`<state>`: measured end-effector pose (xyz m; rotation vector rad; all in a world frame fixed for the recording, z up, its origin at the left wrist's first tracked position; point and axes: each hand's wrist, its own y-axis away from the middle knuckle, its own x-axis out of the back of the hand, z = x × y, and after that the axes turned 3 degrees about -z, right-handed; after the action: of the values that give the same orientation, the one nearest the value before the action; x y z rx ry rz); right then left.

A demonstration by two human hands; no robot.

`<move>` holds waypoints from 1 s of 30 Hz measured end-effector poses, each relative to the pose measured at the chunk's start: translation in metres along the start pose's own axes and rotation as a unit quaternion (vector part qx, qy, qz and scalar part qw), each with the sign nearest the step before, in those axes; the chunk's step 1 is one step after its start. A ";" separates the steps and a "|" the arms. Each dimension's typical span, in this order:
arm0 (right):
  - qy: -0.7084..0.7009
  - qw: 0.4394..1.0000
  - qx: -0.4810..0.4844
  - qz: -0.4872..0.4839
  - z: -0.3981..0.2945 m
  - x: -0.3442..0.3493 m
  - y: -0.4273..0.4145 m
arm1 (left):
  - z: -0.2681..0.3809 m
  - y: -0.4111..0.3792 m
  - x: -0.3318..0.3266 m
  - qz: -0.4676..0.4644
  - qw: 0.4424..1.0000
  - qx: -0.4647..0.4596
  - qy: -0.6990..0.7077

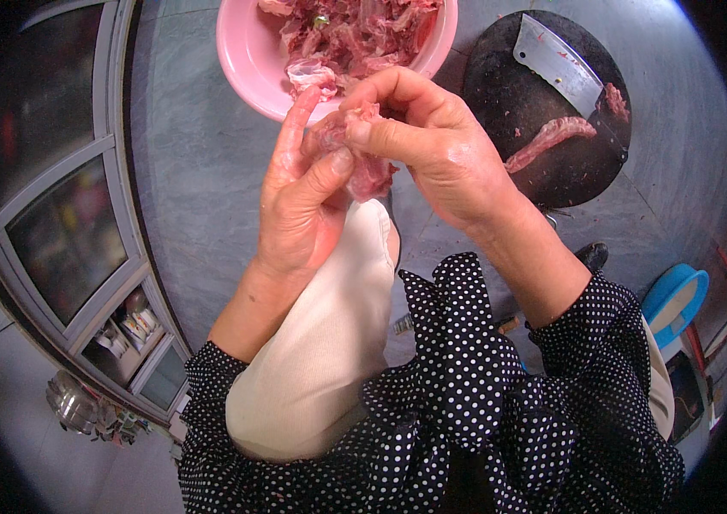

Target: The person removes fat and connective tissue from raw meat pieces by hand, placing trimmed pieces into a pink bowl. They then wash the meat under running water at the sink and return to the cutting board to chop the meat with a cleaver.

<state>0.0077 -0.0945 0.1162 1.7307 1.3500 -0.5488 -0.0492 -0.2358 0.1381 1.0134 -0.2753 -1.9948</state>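
Between my two hands is a piece of raw meat (pixel 370 173), held in the air just short of the pink plastic basin (pixel 241 64). My left hand (pixel 305 186) grips it from the left with the thumb, its index finger pointing up. My right hand (pixel 434 141) pinches its upper end between thumb and fingers. Many chunks of raw meat (pixel 363 38) fill the basin. To the right, a metal cleaver (pixel 559 64) lies flat on a round dark chopping board (pixel 492 83), with a long strip of raw meat (pixel 553 138) and a small scrap of meat (pixel 616 103) near it.
The basin and board are on grey floor tiles (pixel 196 160). A glass-fronted cabinet (pixel 48 212) stands at the left, with metal bowls (pixel 71 405) below it. A blue plastic-rimmed object (pixel 675 302) is at the right. My knee in light trousers (pixel 331 347) is under my forearms.
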 end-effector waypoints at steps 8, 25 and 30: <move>-0.015 0.999 0.017 0.030 0.007 0.000 -0.001 | 0.000 0.001 0.002 0.006 1.000 0.009 -0.003; -0.070 0.994 0.006 0.086 0.012 0.000 -0.003 | -0.003 0.001 0.001 0.032 0.999 0.011 -0.012; -0.130 0.988 0.008 0.083 0.012 0.005 -0.003 | -0.005 -0.001 0.002 0.025 1.000 0.009 -0.011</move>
<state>0.0086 -0.1014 0.1045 1.6988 1.0123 -0.6651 -0.0468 -0.2357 0.1335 0.9875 -0.3275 -1.9620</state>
